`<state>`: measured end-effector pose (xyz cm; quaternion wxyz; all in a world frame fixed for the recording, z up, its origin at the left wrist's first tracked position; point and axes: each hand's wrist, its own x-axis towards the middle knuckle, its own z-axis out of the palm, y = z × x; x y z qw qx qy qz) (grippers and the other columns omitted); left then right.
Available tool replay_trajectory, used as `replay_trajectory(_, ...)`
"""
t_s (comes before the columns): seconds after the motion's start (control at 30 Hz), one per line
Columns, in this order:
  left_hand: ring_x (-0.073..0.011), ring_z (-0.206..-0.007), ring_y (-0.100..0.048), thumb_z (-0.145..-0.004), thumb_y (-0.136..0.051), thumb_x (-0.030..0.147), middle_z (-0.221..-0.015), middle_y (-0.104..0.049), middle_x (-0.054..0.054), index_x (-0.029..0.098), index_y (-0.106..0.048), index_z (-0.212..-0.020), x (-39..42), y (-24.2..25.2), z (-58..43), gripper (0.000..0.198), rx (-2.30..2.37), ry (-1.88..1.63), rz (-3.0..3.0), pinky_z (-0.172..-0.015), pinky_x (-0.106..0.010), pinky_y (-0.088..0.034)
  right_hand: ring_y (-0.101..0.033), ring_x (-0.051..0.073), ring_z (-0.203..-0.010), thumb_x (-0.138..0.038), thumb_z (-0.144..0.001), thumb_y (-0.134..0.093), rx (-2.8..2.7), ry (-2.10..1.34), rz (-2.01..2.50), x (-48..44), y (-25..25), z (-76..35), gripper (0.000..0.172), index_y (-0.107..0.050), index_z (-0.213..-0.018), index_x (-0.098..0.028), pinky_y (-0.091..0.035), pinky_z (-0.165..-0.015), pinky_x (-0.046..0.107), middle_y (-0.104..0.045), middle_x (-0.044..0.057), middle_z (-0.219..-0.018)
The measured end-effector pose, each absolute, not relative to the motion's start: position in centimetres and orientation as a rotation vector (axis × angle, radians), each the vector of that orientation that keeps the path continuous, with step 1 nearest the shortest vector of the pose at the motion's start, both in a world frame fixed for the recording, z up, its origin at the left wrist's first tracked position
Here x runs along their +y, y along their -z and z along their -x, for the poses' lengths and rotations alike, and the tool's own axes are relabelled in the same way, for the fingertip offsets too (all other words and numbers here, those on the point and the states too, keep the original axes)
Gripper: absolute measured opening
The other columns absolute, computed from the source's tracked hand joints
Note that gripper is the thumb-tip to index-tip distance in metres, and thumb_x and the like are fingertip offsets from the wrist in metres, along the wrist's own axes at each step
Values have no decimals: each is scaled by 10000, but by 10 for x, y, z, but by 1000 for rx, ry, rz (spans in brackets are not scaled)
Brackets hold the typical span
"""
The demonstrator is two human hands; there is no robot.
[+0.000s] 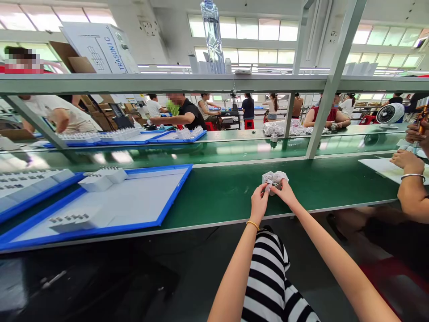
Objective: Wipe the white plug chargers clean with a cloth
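Observation:
Both my hands are at the near part of the green workbench, pinching a crumpled piece of white wrapping from either side. A small metal part seems to sit inside its folds, though it is mostly hidden. My left hand grips the wrapping's lower left, and my right hand holds its right side. Left of my hands lies a blue-framed tray with white moulded blocks on it.
A co-worker's forearm and hand rest on a white sheet at the right. A metal shelf frame crosses above the bench. Beyond stand another green bench, blue trays, a white fan and several seated workers.

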<state>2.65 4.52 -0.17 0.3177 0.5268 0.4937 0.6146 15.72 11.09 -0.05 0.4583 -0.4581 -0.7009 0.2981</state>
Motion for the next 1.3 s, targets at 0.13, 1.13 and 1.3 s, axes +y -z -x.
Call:
replay_trajectory(0.13, -175, -894, -680, -883, -493, 185, -952, -729, -54, 193, -645, -952, 40, -2, -27, 167, 1346, -1639, -1348, -835, -312, -514, -600, 284, -1119, -589, -699, -683, -1703, -819, 1103, 113, 6, -158, 650, -535, -1203, -206, -469, -966, 454, -618, 135, -1267)
replay_trajectory(1.13, -187, -1130, -620, -795, -538, 122, -1271, -626, -74, 220, -602, -1250, 48, 5, -10, 470, 1123, -1403, -1375, -1028, -346, -464, -613, 206, -778, -832, -638, -593, -1391, -1025, 1062, 98, -19, -200, 669, -651, -777, -180, -498, -718, 327, -672, 64, -801)
replay_trajectory(1.3, -234, -1455, -325, -704, -564, 34, -1535, -423, -38, 302, -452, -1428, 48, 4, -1, 780, 1064, -1227, -1534, -1209, -454, -232, -466, 125, -561, -756, -717, -596, -1465, -943, 1072, 66, -27, -208, 579, -574, -618, -186, -421, -552, 266, -516, -5, -579)
